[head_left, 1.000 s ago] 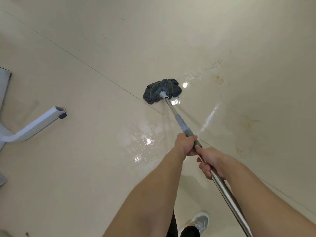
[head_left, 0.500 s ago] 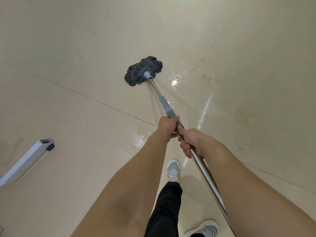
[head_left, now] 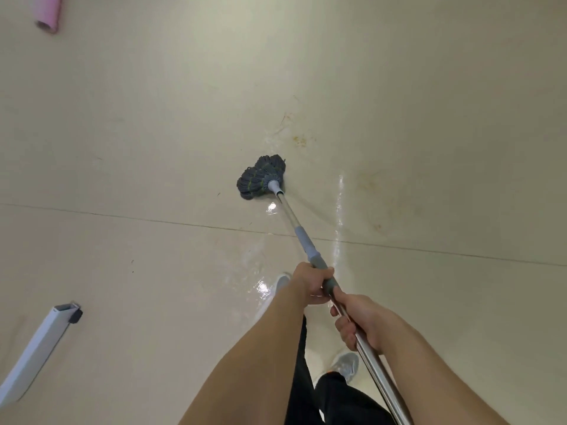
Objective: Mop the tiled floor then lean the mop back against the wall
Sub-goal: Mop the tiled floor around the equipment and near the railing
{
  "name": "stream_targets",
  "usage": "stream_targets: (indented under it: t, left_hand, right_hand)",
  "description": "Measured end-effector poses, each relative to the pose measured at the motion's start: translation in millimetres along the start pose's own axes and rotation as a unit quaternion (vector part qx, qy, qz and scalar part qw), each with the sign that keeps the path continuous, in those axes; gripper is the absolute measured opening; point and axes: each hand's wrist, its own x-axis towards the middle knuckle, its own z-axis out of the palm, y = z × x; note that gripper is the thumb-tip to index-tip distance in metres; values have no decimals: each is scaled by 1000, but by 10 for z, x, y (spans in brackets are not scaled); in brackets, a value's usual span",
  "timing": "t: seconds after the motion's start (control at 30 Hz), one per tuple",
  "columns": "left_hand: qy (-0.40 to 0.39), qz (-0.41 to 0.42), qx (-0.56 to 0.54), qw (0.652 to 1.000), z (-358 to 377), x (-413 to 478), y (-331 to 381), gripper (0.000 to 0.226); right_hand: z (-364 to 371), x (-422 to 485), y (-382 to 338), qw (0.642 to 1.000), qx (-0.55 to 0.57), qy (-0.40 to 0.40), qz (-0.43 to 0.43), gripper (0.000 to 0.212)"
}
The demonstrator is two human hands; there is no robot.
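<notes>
The mop (head_left: pixel 310 250) reached away from both hands, its grey string head (head_left: pixel 260 177) pressed flat on the tiled floor (head_left: pixel 153 148) well ahead of them and a little to the left, just past a grout line that crossed under the shaft. The metal handle ran back from the head through a grey sleeve to the left hand (head_left: pixel 311 282), which was wrapped closed around the lower end of that sleeve. Just behind it and touching the shaft, the right hand (head_left: pixel 357 320) was curled shut around the bare metal, the pole passing on toward the lower right edge. Wet, shiny patches lay on the floor beside and ahead of the hands. Below the hands were dark trousers and a grey shoe (head_left: pixel 345 366). Far left of the hands lay a white bar (head_left: pixel 40 345) with a black end cap, and well beyond, a pink object (head_left: pixel 49 12).
</notes>
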Motion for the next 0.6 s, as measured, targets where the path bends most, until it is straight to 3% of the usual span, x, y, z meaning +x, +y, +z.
stream_targets:
  t: [0.13, 0.27, 0.4, 0.6]
  left_hand:
    - [-24, -21, 78, 996, 892, -327, -534, 42]
    - [-56, -28, 119, 991, 1430, -433, -682, 41]
    - [-56, -8, 125, 991, 1649, -340, -426, 40]
    - [-48, 10, 91, 995, 1407, 54, 347, 40]
  right_hand:
    - [-694, -306, 776, 999, 51, 11, 16, 48]
    - [-1078, -447, 1018, 995, 87, 27, 40, 50]
    - [-1243, -455, 765, 993, 106, 38, 41, 53]
    - [-1131, -278, -142, 996, 78, 40, 29, 58]
